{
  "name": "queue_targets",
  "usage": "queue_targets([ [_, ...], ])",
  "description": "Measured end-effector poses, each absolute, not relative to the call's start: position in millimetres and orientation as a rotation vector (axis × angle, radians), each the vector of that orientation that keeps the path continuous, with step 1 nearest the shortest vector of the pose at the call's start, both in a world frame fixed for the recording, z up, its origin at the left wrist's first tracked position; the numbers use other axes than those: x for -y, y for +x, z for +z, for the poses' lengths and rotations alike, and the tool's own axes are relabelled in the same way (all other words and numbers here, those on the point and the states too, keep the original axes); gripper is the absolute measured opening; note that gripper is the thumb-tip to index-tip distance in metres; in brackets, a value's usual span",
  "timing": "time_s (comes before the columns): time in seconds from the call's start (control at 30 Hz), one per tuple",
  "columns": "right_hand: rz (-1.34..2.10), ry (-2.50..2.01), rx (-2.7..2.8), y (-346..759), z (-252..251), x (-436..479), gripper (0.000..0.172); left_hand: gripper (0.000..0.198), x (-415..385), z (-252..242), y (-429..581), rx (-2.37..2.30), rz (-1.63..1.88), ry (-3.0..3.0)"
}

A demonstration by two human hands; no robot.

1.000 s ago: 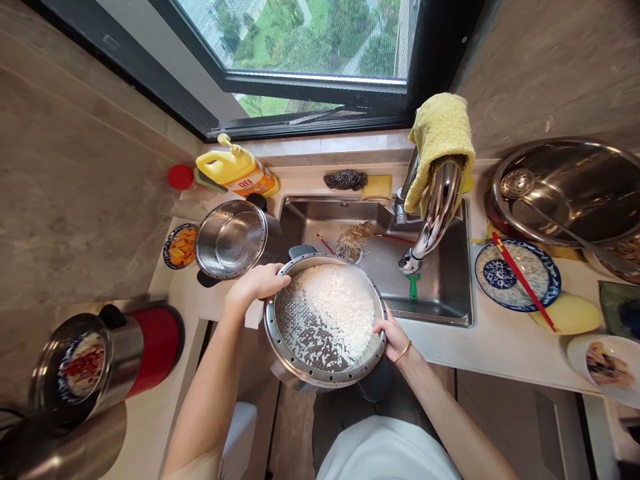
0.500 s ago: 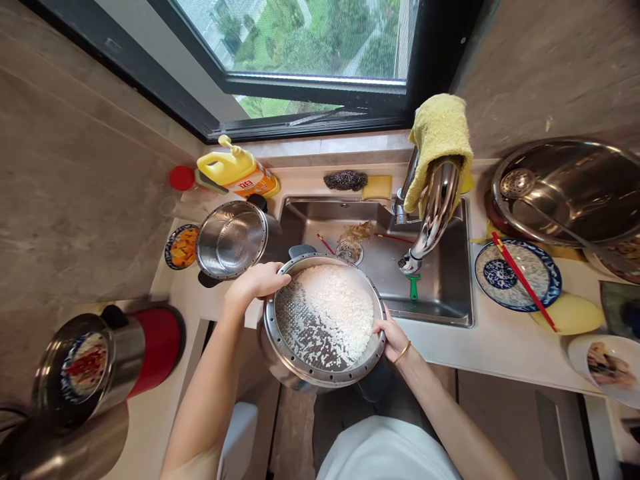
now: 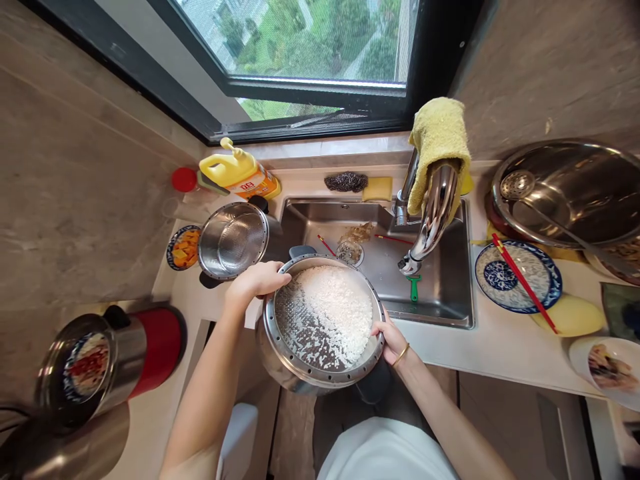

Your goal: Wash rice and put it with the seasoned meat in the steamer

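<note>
A round steel steamer pot (image 3: 283, 363) with a perforated inner tray is held at the sink's front edge. White rice grains (image 3: 340, 307) cover most of its inside, thinner at the left where the holes show. My left hand (image 3: 263, 279) grips the rim at the upper left, thumb over the edge. On the right side, my right hand (image 3: 391, 339) holds the rim, with a gold band on the wrist. The pot's lower part is partly hidden beneath the rim.
Behind the pot is a steel sink (image 3: 460, 293) with scraps, red chopsticks and a green peeler (image 3: 414, 288). A towel-draped faucet (image 3: 433, 227) rises above it. Left stands a perforated pot (image 3: 233, 240); right, a patterned plate (image 3: 545, 270) and large bowl (image 3: 600, 200).
</note>
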State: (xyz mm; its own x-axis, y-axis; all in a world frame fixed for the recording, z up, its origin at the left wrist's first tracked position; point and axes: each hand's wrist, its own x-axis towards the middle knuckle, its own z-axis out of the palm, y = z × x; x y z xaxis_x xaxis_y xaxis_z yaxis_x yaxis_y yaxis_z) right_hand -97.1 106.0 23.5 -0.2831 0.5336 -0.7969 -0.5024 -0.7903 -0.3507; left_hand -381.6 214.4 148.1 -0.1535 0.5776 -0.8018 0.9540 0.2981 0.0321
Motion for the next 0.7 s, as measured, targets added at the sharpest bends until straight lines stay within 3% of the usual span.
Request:
queue_targets([
  [0.7,2.120,-1.343,0.050,-98.1,18.8,-103.7,0.058,0.033,-218.7,152.1,-379.6,-1.852,-0.662,1.322],
])
